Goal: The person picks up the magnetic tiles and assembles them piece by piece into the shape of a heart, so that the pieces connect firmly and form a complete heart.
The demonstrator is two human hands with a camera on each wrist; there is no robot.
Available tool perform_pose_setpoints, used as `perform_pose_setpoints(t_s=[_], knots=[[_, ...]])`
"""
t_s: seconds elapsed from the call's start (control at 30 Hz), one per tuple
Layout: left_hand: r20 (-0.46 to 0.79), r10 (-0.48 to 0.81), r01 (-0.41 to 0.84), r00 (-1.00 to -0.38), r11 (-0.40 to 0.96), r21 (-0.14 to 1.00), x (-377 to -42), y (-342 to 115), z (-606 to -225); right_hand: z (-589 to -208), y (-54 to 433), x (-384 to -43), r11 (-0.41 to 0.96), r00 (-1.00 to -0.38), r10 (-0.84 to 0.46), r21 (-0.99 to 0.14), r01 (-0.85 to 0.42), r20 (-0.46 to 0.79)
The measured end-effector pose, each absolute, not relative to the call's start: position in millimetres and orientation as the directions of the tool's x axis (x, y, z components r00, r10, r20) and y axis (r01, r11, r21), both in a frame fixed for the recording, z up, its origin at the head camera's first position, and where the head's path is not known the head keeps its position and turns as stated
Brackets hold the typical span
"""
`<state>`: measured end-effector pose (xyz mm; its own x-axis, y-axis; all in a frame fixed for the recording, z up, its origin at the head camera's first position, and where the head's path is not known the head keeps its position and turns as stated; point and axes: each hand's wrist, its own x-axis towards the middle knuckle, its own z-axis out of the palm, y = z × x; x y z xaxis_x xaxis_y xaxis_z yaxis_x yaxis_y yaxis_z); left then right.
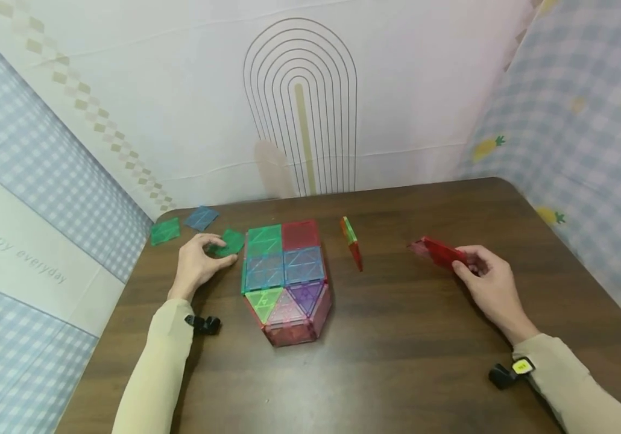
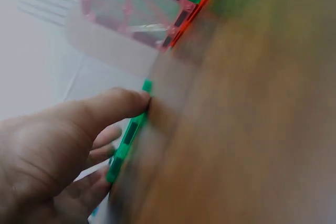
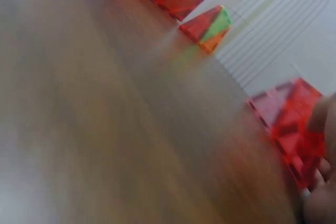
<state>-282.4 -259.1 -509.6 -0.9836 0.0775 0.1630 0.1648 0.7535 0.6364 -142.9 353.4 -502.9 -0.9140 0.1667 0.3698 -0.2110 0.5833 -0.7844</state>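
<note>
My left hand [image 1: 198, 262] pinches a translucent green square magnetic tile [image 1: 231, 242] between thumb and fingers, low over the table's left side. In the left wrist view the tile [image 2: 126, 142] appears edge-on. Just right of it stands a block built of magnetic tiles [image 1: 265, 274], its top a mix of green, red, blue, purple and pink pieces. At the right, my right hand [image 1: 486, 283] grips a red magnetic tile [image 1: 443, 253] by its near end; a pink triangular piece [image 1: 420, 248] adjoins its far end. Part of the red tile hides behind the fingers.
Between the block and my right hand, a small upright panel of green, orange and red tiles [image 1: 351, 241] stands on the wooden table [image 1: 375, 361]. A loose green tile [image 1: 165, 231] and a blue tile [image 1: 201, 218] lie at the back left. Patterned cloth [image 1: 397, 90] rises behind.
</note>
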Motion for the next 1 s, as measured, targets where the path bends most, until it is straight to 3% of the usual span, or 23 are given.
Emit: perform_pose_setpoints(t_s=[0.27, 0.43, 0.6, 0.73, 0.87, 1.0], knots=[[0.027, 0.083, 0.084, -0.996, 0.812, 0.577, -252, -281, -499, -497, 372, -121, 0.506, -0.963, -0.089, -0.821, -0.264, 0.255], [-0.029, 0.073, 0.045, -0.997, 0.834, 0.550, -245, -284, -496, -497, 375, -115, 0.448, -0.937, -0.253, -0.829, -0.334, 0.241], [0.010, 0.073, 0.065, -0.997, 0.809, 0.584, -242, -287, -497, -498, 373, -110, 0.387, -0.909, -0.345, -0.847, -0.366, 0.235], [0.067, 0.042, 0.078, -0.997, 0.706, 0.704, -237, -291, -497, -497, 371, -110, 0.384, -0.906, -0.351, -0.847, -0.369, 0.236], [0.170, 0.027, 0.162, -0.985, 0.484, 0.860, -236, -287, -492, -496, 370, -110, 0.391, -0.911, -0.341, -0.845, -0.364, 0.234], [0.247, 0.031, 0.241, -0.968, 0.373, 0.896, -236, -279, -487, -495, 370, -111, 0.402, -0.915, -0.330, -0.842, -0.359, 0.233]])
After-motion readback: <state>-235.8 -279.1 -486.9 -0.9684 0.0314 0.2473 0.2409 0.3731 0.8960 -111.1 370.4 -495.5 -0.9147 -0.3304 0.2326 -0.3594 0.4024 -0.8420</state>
